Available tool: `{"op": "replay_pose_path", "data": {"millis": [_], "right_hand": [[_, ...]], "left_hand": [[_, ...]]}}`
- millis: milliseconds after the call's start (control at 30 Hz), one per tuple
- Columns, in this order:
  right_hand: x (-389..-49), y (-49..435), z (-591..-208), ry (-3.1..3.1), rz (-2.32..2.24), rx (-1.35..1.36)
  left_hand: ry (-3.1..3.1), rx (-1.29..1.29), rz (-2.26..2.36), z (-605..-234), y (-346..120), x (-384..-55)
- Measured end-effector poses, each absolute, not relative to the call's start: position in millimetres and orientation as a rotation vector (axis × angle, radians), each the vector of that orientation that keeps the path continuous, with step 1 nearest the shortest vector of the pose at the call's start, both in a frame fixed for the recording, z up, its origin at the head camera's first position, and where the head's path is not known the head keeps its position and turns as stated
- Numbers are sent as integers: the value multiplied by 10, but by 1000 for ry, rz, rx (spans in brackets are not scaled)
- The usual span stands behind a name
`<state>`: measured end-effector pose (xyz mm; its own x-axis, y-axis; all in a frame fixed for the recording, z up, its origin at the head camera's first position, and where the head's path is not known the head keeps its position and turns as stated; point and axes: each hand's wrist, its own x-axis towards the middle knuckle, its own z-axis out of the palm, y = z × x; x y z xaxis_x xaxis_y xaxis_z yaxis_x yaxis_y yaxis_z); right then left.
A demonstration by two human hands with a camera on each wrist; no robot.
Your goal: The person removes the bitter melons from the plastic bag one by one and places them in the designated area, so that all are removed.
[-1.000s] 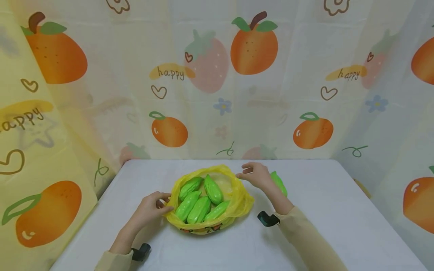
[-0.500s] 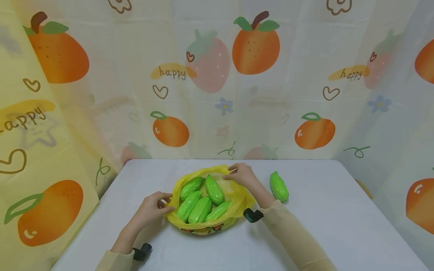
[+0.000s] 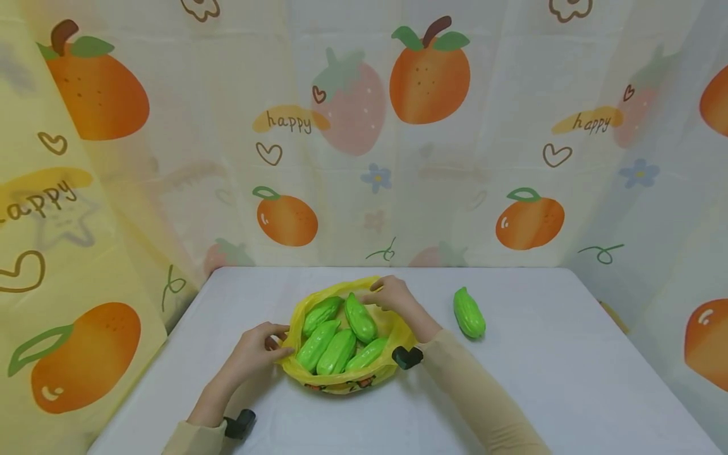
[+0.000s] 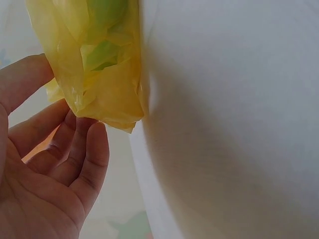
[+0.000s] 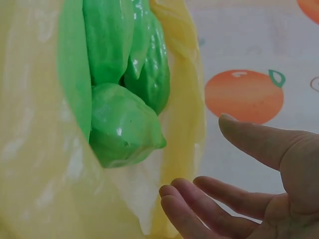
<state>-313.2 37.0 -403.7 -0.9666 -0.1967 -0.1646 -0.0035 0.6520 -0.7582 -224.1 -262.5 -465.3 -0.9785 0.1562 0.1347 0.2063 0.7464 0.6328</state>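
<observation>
A yellow plastic bag (image 3: pixel 400 335) stands on the table with its mouth spread wide, holding several glossy, ribbed green gourds (image 3: pixel 335 352). At its left rim is my left hand (image 3: pixel 256 347), thumb and fingers pinching the plastic edge. In the left wrist view, the bag's folds partly cover those fingertips. My right hand (image 3: pixel 395 297) reaches over the bag's far right rim, fingers loosely bent. From the right wrist, this hand (image 5: pixel 259 184) shows nothing between thumb and fingers, with a gourd's pointed end (image 5: pixel 127 124) beyond. Another green gourd (image 3: pixel 469 314) lies outside, right of the bag.
The white-covered table (image 3: pixel 529 379) extends around the bag. Behind it hangs a fruit-printed curtain (image 3: pixel 341 177), with more of the same curtain along the left and right sides.
My right hand has moved left from beside the loose gourd to over the bag's far right rim, uncovering that gourd. The left hand keeps its place at the bag's left rim.
</observation>
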Motion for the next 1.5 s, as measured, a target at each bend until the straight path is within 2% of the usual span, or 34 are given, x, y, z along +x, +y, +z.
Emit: {"op": "replay_pose_path", "data": {"millis": [533,1500], "right_hand": [[-3179,289,-4152,2479,-1285,-95],[-3208,203,-4341,2461,-1137,-8]], "left_hand": [[-2870,-271,-1062,-4648,-2616,-2230],[-2887,-262,-1055,-4675,-2619,-2233]]}}
